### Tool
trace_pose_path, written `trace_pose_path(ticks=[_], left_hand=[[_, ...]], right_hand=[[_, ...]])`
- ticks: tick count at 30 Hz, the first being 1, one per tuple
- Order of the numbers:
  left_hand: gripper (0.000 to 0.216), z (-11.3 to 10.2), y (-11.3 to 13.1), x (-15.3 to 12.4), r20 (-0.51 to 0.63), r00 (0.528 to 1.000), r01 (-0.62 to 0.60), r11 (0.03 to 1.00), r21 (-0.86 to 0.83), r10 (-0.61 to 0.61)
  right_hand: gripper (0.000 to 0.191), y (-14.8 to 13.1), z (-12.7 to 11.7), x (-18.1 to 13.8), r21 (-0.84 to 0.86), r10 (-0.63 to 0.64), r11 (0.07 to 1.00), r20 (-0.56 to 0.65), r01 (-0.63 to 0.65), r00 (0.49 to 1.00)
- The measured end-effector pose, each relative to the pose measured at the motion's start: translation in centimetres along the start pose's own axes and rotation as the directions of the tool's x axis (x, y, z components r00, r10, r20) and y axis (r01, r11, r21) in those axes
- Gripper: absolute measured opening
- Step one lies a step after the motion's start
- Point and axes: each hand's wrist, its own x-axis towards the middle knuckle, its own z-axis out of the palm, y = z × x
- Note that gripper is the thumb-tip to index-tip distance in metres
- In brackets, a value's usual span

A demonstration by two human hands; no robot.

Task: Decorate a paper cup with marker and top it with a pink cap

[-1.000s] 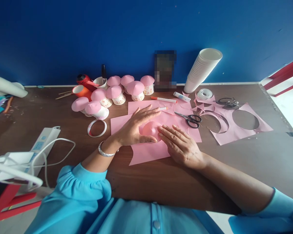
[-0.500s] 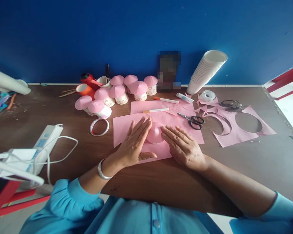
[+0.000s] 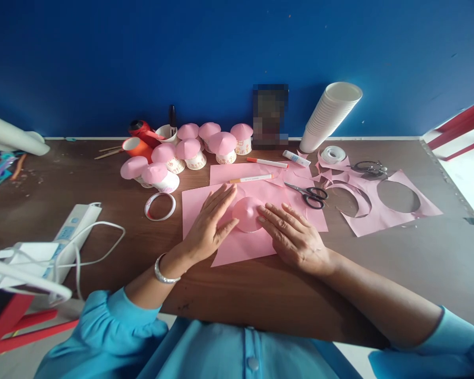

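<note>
A pink paper cone sits point up on the pink paper sheet, between my hands. My left hand is at its left side, slightly lifted, fingers straight and thumb spread toward the cone's edge; whether the thumb touches it I cannot tell. Fingers stretched out flat, my right hand rests against the cone's right side. Black-handled scissors lie on the paper beyond my right hand. Behind the cone is a marker with an orange end.
Several paper cups with pink cone tops stand at back left. A leaning stack of white paper cups is at back right, near cut pink scraps and a tape roll. At left are a cup ring and a power strip.
My left hand has moved a little left, away from the cone, and its thumb has swung up toward it. More of the cone shows. My right hand stays beside it.
</note>
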Motion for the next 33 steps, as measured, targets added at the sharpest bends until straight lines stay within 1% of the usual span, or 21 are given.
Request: trace_pose_path(ticks=[3, 10, 16, 18, 24, 26, 30, 33], left_hand=[[0.063, -0.1, -0.4, 0.5, 0.002, 1.000, 0.013, 0.999, -0.033, -0.013], [0.060, 0.6, -0.9, 0.8, 0.034, 0.999, 0.027, 0.992, -0.123, -0.023], [0.060, -0.6, -0.6, 1.4, -0.028, 1.000, 0.004, 0.980, -0.201, -0.010], [0.059, -0.9, -0.4, 1.7, -0.016, 1.000, -0.009, 0.980, -0.198, 0.006], [0.053, -0.4, -0.6, 2.1, 0.106, 0.994, 0.002, 0.989, -0.148, 0.014], [0.055, -0.2, -0.7, 1.9, 0.101, 0.995, -0.001, 0.991, -0.132, 0.015], [0.065, -0.5, -0.8, 1.9, 0.040, 0.999, -0.026, 0.995, -0.101, 0.031], [0.070, -0.8, -0.8, 2.2, 0.039, 0.996, -0.082, 0.991, -0.104, 0.086]], right_hand=[[0.067, 0.0, 0.1, 0.0, -0.016, -0.009, 1.000, 0.005, 0.009, 1.000], [0.064, -0.1, 0.0, 0.2, -0.015, -0.012, 1.000, -0.002, 0.012, 1.000], [0.070, -0.1, 0.0, 0.1, -0.007, -0.002, 1.000, 0.000, 0.002, 1.000], [0.071, -0.1, 0.1, 0.1, -0.005, -0.002, 1.000, -0.003, 0.002, 1.000], [0.070, -0.1, 0.1, 0.2, 0.007, 0.013, 1.000, -0.005, -0.013, 1.000], [0.069, -0.1, 0.1, 0.2, 0.001, 0.010, 1.000, -0.003, -0.010, 1.000], [0.070, 0.0, 0.1, 0.2, -0.010, -0.003, 1.000, 0.003, 0.003, 1.000], [0.071, 0.0, 0.1, 0.2, 0.001, 0.002, 1.000, -0.009, -0.002, 1.000]])
